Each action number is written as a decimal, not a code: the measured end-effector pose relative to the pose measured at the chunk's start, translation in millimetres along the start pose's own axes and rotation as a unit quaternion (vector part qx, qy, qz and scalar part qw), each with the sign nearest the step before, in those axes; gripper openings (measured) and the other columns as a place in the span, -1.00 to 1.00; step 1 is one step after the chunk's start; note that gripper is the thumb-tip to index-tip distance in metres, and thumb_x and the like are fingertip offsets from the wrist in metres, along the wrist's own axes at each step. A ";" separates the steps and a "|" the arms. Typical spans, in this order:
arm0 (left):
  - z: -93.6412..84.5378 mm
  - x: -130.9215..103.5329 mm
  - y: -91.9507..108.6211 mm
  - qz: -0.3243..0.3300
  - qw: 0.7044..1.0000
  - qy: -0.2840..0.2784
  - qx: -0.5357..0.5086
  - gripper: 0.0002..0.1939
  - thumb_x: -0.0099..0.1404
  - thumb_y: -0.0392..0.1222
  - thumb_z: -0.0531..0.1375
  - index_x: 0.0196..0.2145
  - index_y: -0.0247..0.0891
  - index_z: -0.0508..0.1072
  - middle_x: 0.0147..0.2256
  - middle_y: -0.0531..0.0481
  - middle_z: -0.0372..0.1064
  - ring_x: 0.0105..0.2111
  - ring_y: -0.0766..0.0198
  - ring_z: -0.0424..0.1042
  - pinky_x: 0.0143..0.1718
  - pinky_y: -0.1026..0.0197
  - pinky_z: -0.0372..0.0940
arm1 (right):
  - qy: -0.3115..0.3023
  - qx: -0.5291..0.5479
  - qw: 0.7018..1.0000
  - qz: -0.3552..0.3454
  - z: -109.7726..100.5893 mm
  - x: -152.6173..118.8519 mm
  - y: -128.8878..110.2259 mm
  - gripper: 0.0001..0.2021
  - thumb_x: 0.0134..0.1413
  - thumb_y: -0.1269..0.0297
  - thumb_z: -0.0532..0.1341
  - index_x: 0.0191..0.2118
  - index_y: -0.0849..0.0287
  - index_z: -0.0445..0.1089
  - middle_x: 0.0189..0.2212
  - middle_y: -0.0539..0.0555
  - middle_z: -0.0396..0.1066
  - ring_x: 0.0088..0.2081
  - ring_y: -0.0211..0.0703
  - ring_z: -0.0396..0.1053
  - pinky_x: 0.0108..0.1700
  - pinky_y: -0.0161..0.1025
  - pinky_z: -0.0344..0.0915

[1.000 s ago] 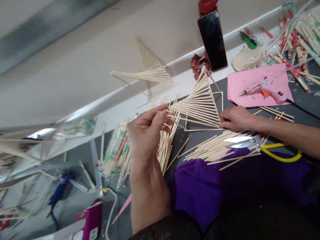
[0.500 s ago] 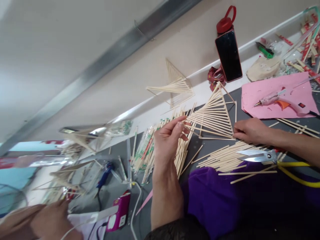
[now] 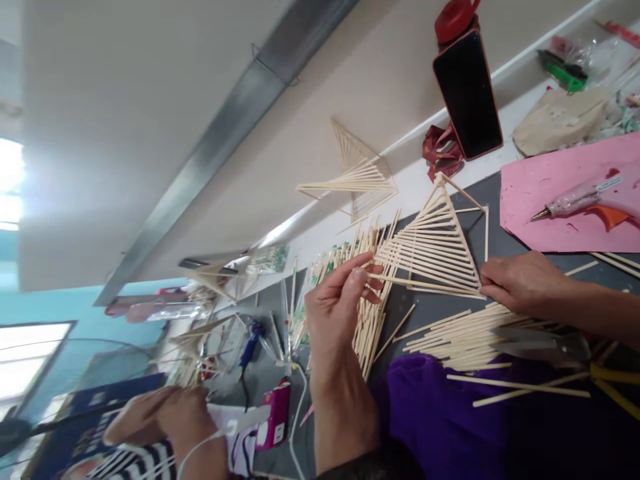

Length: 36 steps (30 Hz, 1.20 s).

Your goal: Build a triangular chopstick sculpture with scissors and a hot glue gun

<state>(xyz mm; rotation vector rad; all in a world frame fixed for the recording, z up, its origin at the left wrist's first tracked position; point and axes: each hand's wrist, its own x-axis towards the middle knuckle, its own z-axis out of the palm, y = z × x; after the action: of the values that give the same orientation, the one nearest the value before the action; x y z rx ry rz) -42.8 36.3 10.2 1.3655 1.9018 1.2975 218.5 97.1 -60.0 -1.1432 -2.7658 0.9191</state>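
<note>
A twisted frame of thin wooden sticks (image 3: 440, 243) stands on the grey table between my two hands. My left hand (image 3: 345, 287) pinches one end of a stick at the frame's left side, thumb against the fingers. At the frame's lower right corner, my right hand (image 3: 510, 283) is closed on the stick ends. Loose sticks (image 3: 450, 340) lie just below the frame, and another bundle (image 3: 370, 327) lies behind my left hand. Scissors with yellow handles (image 3: 565, 350) rest at the lower right, blurred. A purple cloth (image 3: 420, 393) is nearest to me.
A glue gun (image 3: 580, 200) lies on pink card (image 3: 520, 180) at the right. A phone (image 3: 469, 97) leans on a red bottle (image 3: 454, 21). Another person's hands (image 3: 170, 413) are at the lower left, near a blue glue gun (image 3: 251, 343) and a magenta box (image 3: 273, 417).
The view has shifted, so most things appear further right or lower and a window shows at the left. My hands keep their places on the frame; the stick at my left hand now lies lower against it.
</note>
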 end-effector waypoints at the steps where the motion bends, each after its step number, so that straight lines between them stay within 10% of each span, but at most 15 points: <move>1: -0.4 -0.7 0.8 0.002 1.000 0.001 0.004 -0.77 0.23 -0.08 0.30 -0.20 -0.22 0.64 -0.42 -0.03 0.57 -0.55 0.37 0.45 -0.60 0.37 0.36 | 0.000 -0.002 1.000 0.000 1.0 0.1 0.1 -0.84 0.25 0.26 0.10 -0.29 0.14 0.40 -0.26 0.04 0.51 -0.37 -0.16 0.38 -0.44 -0.22 -0.17; 36: 1.1 0.9 1.5 -0.067 0.996 0.010 -0.064 -0.72 0.09 -0.05 0.35 -0.27 -0.25 0.64 -0.49 -0.03 0.54 -0.62 0.35 0.40 -0.65 0.33 0.36 | 0.124 -0.040 0.990 -0.052 27.4 -1.6 5.2 -0.82 0.21 0.30 0.09 -0.40 0.15 0.36 -0.46 0.05 0.43 -0.57 -0.22 0.21 -0.50 -0.17 -0.24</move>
<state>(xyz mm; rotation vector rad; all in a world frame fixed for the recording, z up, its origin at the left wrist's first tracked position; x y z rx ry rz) -41.5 37.7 11.2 1.1462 1.8556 1.3464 216.9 84.9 -85.1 -1.0324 -2.6497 0.6158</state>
